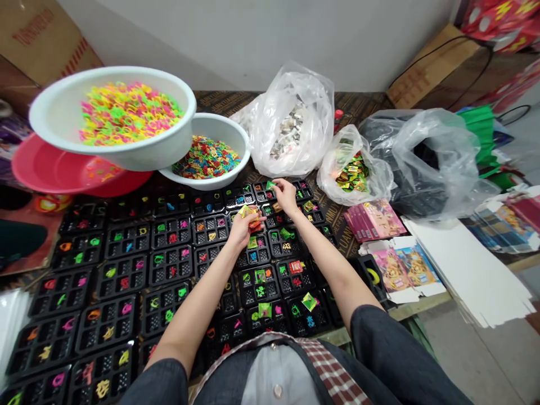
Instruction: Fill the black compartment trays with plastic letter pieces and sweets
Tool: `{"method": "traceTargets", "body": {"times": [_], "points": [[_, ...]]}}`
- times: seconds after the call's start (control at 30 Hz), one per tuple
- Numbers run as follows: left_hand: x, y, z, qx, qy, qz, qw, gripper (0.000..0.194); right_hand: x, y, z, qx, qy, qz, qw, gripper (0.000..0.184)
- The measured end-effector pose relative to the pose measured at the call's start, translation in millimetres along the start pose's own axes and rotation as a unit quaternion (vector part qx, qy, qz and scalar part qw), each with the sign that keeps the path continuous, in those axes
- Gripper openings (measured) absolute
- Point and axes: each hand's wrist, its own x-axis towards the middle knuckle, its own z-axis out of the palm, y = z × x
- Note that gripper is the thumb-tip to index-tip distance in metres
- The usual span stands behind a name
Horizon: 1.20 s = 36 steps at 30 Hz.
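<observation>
My left hand is closed around a small bunch of shiny packets, mostly yellow-green with some red or orange. My right hand pinches one small green packet above a black compartment tray in the back row. Rows of such black trays cover the table, with small coloured plastic pieces in some compartments. On trays nearer to me lie a red packet and a yellow-green packet. Both forearms reach across the right-hand columns and hide parts of several trays.
Behind the trays stand a large bowl of bright plastic rings and a smaller bowl of coloured pieces. Plastic bags of packets, one white and one smaller, stand at the back. Printed cards and white cardboard lie right.
</observation>
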Motion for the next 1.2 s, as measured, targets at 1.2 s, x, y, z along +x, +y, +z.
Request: {"method": "traceTargets", "body": {"times": [1.2], "points": [[-14, 0, 2.4, 0.030, -0.061, -0.021, 0.997, 0.030, 53, 71, -64, -0.120, 0.048, 0.041, 0.991, 0.020]]}}
